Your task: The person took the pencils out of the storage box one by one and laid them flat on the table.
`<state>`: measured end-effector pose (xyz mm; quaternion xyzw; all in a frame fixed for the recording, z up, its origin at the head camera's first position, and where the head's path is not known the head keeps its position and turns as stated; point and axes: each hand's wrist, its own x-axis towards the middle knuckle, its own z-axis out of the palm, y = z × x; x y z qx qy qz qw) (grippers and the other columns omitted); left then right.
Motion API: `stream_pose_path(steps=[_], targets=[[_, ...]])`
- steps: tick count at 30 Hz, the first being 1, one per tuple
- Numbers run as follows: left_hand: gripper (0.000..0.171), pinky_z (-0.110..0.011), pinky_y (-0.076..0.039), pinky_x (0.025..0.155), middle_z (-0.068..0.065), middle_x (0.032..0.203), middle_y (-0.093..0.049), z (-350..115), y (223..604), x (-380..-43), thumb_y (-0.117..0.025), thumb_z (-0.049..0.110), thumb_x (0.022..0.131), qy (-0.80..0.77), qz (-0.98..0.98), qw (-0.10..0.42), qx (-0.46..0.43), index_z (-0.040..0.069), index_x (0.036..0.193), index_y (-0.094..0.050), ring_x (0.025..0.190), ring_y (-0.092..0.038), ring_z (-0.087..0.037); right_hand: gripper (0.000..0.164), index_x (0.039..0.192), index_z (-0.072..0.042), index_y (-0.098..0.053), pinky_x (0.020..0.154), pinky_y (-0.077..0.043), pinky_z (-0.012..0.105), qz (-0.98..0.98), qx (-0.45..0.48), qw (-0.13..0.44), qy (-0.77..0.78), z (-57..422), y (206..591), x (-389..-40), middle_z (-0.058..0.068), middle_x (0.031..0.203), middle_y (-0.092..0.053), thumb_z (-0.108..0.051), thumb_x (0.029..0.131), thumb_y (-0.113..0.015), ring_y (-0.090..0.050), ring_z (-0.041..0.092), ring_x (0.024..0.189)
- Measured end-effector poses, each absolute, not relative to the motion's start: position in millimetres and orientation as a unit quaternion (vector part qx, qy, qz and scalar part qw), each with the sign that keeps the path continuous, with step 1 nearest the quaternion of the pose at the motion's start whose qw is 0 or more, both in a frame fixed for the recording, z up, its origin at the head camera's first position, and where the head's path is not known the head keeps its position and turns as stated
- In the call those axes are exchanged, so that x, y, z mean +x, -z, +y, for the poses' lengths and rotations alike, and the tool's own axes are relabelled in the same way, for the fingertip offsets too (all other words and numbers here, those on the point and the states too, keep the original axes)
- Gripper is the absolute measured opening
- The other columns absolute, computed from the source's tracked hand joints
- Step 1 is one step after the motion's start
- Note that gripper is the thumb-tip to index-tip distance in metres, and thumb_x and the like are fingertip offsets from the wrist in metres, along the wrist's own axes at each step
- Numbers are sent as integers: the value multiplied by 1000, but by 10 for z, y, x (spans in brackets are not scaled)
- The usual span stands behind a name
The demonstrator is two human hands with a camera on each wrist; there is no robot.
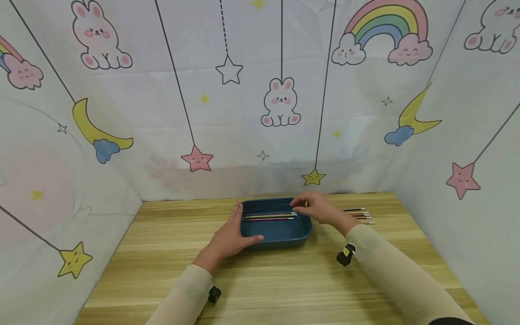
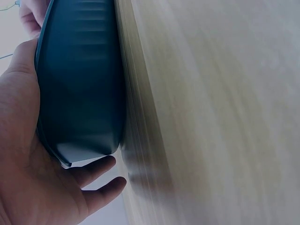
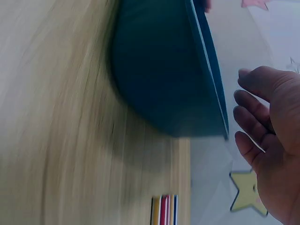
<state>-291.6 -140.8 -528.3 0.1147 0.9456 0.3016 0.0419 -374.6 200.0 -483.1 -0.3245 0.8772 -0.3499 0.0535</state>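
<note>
A dark blue bin (image 1: 280,237) stands on the table, several pencils (image 1: 268,217) lying side by side inside it. My left hand (image 1: 227,238) rests on the bin's left end. Its thumb reaches along the front rim and its fingers stretch along the left side; the left wrist view shows two fingers (image 2: 101,192) past the bin's end. Over the bin's right rear part is my right hand (image 1: 318,208), fingers loosely bent and nothing visible between them. In the right wrist view those fingers (image 3: 251,122) appear apart from the bin's rim.
More pencils (image 1: 359,216) lie in a row on the wooden table (image 1: 170,253), right of the bin and partly behind my right forearm. A printed cloth (image 1: 243,135) hangs behind the table and along both sides.
</note>
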Motion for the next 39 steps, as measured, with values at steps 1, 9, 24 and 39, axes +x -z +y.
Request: stream_pose_path(steps=[1, 9, 24, 39], targets=[[135, -62, -51, 114, -8, 187, 0, -1406, 5282, -2918, -77, 80, 88, -301, 946, 43, 114, 13, 179, -3, 155, -47, -44, 24, 127, -5, -81, 82, -57, 38, 875, -330, 57, 350, 1953, 4832, -3756, 0, 116, -76, -19, 109, -75, -67, 15, 96], [134, -63, -48, 117, -8, 187, -1, -1396, 5283, -2928, -78, 79, 89, -298, 947, 46, 109, 12, 179, -3, 156, -45, -44, 28, 132, -4, -79, 94, -60, 42, 871, -357, 86, 327, 1618, 4884, -3846, 7, 126, -75, -19, 109, -75, -70, 19, 109], [134, -62, -49, 116, -8, 187, 0, -1405, 5301, -2939, -77, 78, 90, -296, 948, 44, 111, 11, 179, -3, 157, -45, -44, 25, 130, -5, -80, 96, -59, 40, 875, -387, 75, 280, 1204, 5016, -3928, 6, 124, -75, -14, 106, -77, -69, 19, 108], [134, -62, -49, 115, -11, 187, -2, -1412, 5318, -2949, -76, 80, 90, -296, 947, 39, 119, 9, 179, -4, 155, -47, -44, 21, 123, -6, -82, 95, -61, 39, 883, -395, 61, 248, 1031, 5141, -3947, 6, 115, -76, -12, 103, -80, -73, 20, 104]])
